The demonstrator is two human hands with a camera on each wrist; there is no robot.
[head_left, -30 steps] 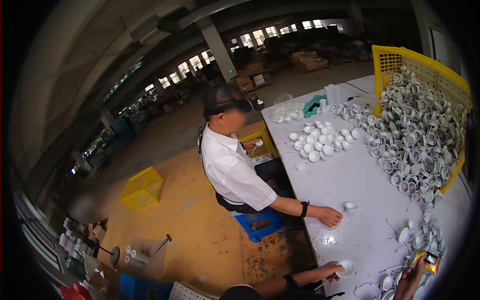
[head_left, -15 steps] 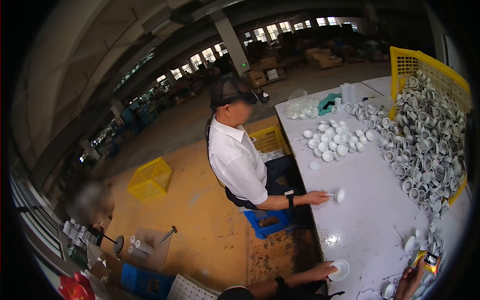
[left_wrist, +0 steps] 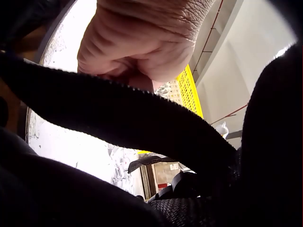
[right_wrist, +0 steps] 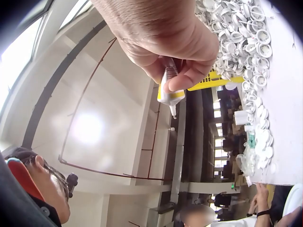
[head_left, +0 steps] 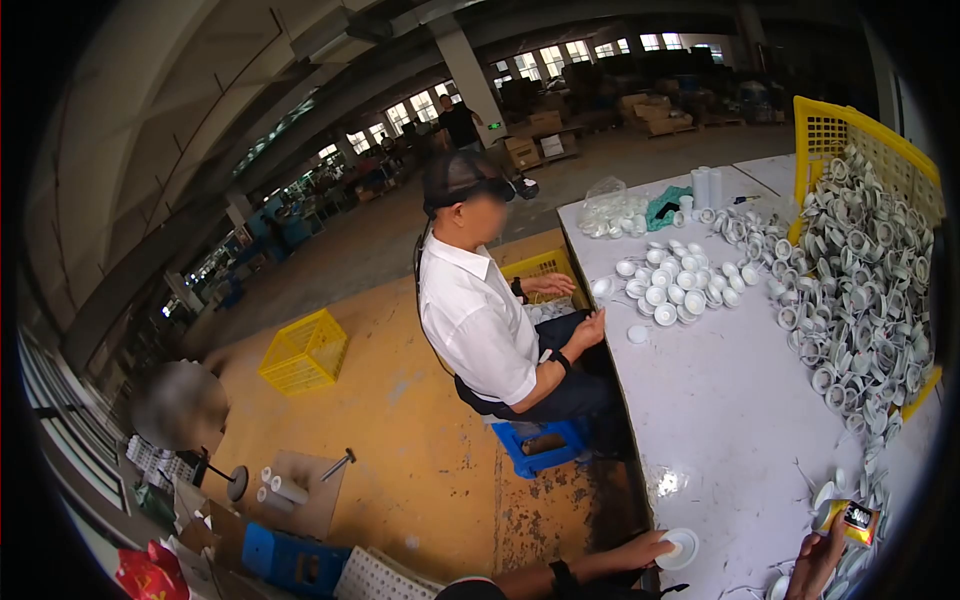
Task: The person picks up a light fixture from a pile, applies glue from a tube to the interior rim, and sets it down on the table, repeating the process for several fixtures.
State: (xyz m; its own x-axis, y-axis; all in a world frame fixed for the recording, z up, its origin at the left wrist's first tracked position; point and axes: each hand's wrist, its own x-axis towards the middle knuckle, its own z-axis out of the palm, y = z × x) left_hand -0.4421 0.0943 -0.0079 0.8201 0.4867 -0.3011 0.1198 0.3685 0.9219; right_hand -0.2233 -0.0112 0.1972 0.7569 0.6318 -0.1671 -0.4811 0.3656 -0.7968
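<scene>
My left hand (head_left: 640, 550) pinches the rim of a white round lamp housing (head_left: 681, 535) over the table's near edge. In the left wrist view, a dark strap covers part of the left hand (left_wrist: 137, 45), and the housing is hidden. My right hand (head_left: 815, 568) grips a yellow glue tube (head_left: 836, 517) with a black label, above several white parts at the right. The right wrist view shows the tube (right_wrist: 168, 80) between the thumb and fingers of my right hand (right_wrist: 161, 38), its white nozzle (right_wrist: 173, 110) uncapped.
A tipped yellow crate (head_left: 800, 150) spills a heap of white wired parts (head_left: 865, 250) over the white table (head_left: 720, 420). White cups (head_left: 665, 295) are grouped farther back. A person in a white shirt (head_left: 475, 310) sits at the left edge, both hands near a white cup (head_left: 602, 288).
The seated person's near arm has drawn back from the tabletop, carrying a white piece to the table edge. My left hand keeps the housing and my right the tube. The head view has shifted slightly.
</scene>
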